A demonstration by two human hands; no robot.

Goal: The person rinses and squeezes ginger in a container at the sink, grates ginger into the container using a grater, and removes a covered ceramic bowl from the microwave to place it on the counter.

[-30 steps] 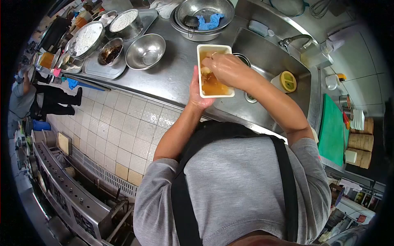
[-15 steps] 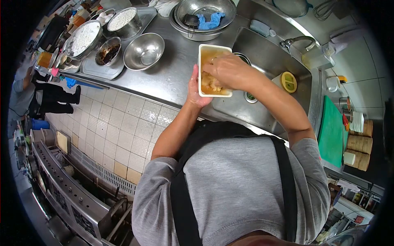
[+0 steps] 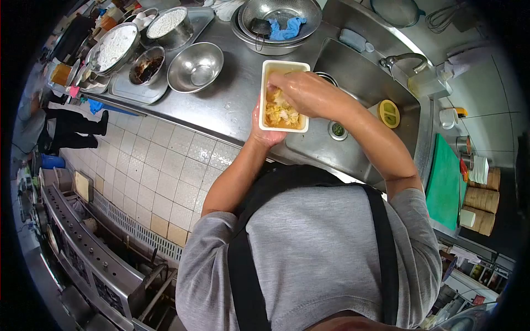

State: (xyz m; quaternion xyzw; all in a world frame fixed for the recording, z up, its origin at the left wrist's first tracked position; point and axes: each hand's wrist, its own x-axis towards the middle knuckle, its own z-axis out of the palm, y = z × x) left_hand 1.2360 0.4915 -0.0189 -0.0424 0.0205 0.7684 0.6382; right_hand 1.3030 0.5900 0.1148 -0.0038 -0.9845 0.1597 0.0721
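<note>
A white rectangular tub [image 3: 304, 126] rests in my left hand [image 3: 266, 134], whose fingers wrap its near left side over the counter by the sink. Inside the tub lie pale yellow, shredded-looking food pieces [image 3: 282, 114] in amber liquid; their exact kind is unclear. My right hand [image 3: 301, 92] reaches into the tub from the right, its fingers curled down at the far left part. The fingertips are partly hidden, and I cannot make out what is between them.
A steel bowl [image 3: 195, 67] stands left on the counter [image 3: 232, 110], near a bowl of dark sauce [image 3: 147, 65] and bowls of white powder [image 3: 116, 48]. The sink [image 3: 353, 66] is right, with a yellow-lidded container [image 3: 388, 113]. Another person [image 3: 72, 127] stands far left.
The tub has shifted slightly left. My right hand has moved left and up within it, uncovering more of the yellow pieces.
</note>
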